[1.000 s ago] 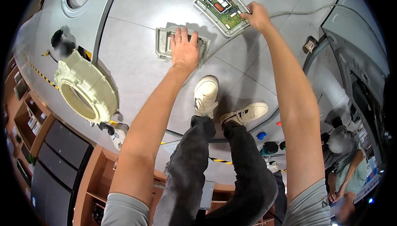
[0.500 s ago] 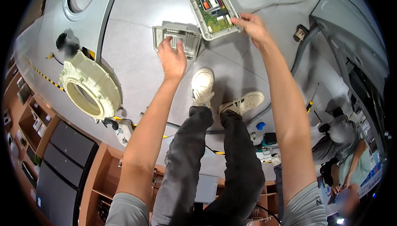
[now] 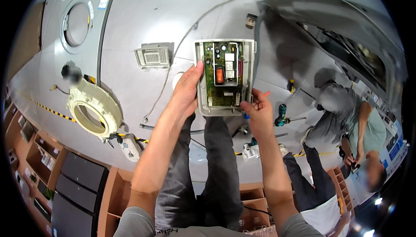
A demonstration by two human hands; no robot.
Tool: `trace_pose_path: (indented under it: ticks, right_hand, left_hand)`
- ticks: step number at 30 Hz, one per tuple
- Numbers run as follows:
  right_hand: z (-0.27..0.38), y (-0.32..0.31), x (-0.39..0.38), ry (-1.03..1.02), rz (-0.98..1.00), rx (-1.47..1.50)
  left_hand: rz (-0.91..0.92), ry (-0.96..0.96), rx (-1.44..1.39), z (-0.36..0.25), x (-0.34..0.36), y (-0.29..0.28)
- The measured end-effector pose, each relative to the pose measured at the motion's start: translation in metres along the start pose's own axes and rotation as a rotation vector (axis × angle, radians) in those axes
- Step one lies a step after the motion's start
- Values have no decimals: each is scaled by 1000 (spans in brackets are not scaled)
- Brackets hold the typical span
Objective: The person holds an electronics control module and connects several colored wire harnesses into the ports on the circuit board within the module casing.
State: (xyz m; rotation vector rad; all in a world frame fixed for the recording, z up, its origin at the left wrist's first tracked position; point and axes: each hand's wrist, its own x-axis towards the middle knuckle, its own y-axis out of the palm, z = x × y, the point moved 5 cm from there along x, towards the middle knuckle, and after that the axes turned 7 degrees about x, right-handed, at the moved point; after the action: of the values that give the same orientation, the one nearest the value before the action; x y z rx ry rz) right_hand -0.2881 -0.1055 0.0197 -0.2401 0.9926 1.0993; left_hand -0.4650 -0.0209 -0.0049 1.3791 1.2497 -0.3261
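Note:
I hold a pale grey plastic housing (image 3: 248,63) upright in view, a green circuit board (image 3: 210,94) inside it with white components and an orange coil. My left hand (image 3: 186,87) grips its left side, thumb along the edge. My right hand (image 3: 258,109) grips the lower right corner. A separate ribbed grey cover (image 3: 151,57) lies on the floor to the left, beside a long grey cable (image 3: 161,94). My legs show below the housing.
Left: grey appliance panel (image 3: 60,63) with round opening, cream drum part (image 3: 95,120). Right: large grey appliance body (image 3: 368,37), teal drill (image 3: 281,115), screwdriver (image 3: 291,85), two other people (image 3: 364,137) at work. Behind: wooden cubbies (image 3: 119,193), dark cabinet (image 3: 76,189).
My left hand has left the cover and now shares hold of the housing with my right. The housing has come toward me, straightened in view; the cover stayed behind on the floor.

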Motion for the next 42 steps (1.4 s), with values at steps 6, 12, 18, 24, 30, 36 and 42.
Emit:
trace_pose_path:
  ticks: [6, 12, 18, 24, 30, 36, 42]
  right_hand:
    - [94, -16, -87, -113, -11, -85]
    - [161, -13, -144, -214, -13, -99]
    - [202, -18, -186, -291, -46, -20]
    - [216, -41, -209, -323, -114, 36]
    - [220, -49, -227, -315, -67, -40]
    - [225, -21, -238, -329, 32, 0]
    - [229, 19, -245, -385, 1, -33]
  left_hand:
    - [46, -68, -37, 11, -45, 94]
    - [79, -75, 73, 9, -88, 166]
    - [160, -41, 177, 4, -122, 232]
    - [147, -41, 314, 12, -141, 268]
    - [178, -128, 272, 23, -140, 270]
    - [326, -215, 60, 16, -131, 255]
    - [360, -208, -71, -6, -138, 249]
